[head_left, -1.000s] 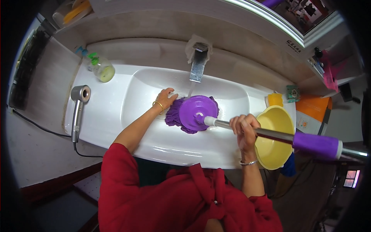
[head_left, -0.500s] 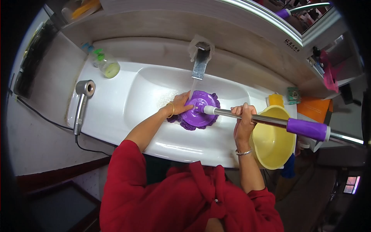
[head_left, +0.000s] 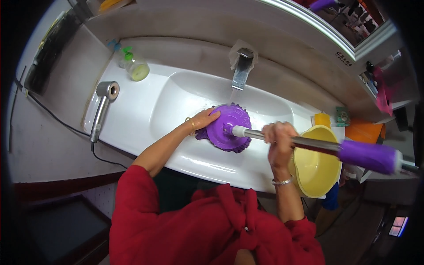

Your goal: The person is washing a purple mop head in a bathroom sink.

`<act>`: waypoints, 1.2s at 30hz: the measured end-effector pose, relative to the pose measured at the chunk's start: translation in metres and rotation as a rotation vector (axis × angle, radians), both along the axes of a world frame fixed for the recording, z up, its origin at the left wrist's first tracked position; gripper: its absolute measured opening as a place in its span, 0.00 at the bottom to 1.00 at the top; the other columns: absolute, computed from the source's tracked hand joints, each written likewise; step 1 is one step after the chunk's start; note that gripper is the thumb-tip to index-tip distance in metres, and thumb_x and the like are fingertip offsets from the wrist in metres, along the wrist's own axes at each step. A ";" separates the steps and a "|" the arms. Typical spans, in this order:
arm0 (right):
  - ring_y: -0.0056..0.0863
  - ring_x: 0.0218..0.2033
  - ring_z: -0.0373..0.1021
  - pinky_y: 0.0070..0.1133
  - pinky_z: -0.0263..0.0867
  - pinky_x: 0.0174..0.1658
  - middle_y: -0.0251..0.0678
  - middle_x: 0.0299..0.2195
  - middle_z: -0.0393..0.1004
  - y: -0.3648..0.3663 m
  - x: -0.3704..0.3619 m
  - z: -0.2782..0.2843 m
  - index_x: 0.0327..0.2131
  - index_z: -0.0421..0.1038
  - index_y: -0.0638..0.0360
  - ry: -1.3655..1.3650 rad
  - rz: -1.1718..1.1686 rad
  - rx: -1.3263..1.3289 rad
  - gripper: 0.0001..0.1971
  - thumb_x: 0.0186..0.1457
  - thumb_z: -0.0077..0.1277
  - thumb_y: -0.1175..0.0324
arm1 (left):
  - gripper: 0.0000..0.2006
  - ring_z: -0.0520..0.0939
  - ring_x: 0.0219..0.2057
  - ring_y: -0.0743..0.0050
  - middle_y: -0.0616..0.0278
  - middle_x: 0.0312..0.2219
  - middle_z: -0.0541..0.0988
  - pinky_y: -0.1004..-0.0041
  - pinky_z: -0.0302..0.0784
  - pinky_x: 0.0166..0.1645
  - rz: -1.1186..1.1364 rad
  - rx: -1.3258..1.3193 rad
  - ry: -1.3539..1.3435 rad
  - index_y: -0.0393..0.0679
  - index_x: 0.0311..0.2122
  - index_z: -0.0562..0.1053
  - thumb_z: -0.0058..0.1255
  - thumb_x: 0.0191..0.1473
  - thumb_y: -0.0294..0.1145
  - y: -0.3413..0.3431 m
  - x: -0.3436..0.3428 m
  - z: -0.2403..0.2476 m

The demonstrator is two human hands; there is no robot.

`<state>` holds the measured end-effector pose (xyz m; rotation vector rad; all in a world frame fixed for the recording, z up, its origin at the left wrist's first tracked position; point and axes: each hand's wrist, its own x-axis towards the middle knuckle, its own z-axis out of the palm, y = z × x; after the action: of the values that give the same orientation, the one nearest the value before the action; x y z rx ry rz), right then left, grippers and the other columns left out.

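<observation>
While holding purple mop head below faucet, steady it with left grip clasping one side and right grip wrapped round pole.

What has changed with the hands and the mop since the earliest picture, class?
The left hand, first apart from the purple disc, has moved right onto its rim, thumb on top. Fewer purple strands show left of the disc. Unchanged: the right hand grips the mop pole; water runs from the faucet.
</observation>
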<state>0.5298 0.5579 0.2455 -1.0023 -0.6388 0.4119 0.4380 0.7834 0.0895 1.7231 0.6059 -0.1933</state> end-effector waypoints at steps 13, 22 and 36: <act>0.21 0.20 0.56 0.26 0.62 0.35 0.29 0.15 0.55 0.007 -0.009 -0.039 0.19 0.52 0.55 0.019 -0.145 -0.120 0.14 0.57 0.38 0.73 | 0.31 0.62 0.54 0.45 0.49 0.53 0.61 0.57 0.55 0.57 -0.036 0.554 0.032 0.50 0.56 0.57 0.36 0.51 0.58 -0.022 0.013 -0.035; 0.21 0.16 0.55 0.26 0.61 0.32 0.29 0.13 0.53 0.003 -0.005 -0.050 0.18 0.51 0.55 0.054 -0.214 -0.055 0.13 0.55 0.36 0.78 | 0.18 0.66 0.51 0.56 0.56 0.52 0.64 0.54 0.57 0.52 -0.214 0.834 -0.261 0.58 0.49 0.69 0.34 0.55 0.41 -0.026 0.044 -0.038; 0.22 0.17 0.55 0.27 0.60 0.32 0.30 0.14 0.55 0.027 0.010 -0.062 0.20 0.52 0.56 0.139 -0.276 0.035 0.12 0.57 0.37 0.75 | 0.18 0.68 0.48 0.63 0.70 0.49 0.70 0.60 0.59 0.49 -0.191 0.951 -0.356 0.63 0.46 0.72 0.35 0.51 0.39 -0.012 0.056 -0.068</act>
<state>0.5397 0.5853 0.1834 -1.0026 -0.3748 0.2240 0.4938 0.7711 0.0219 2.6531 0.2605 0.3246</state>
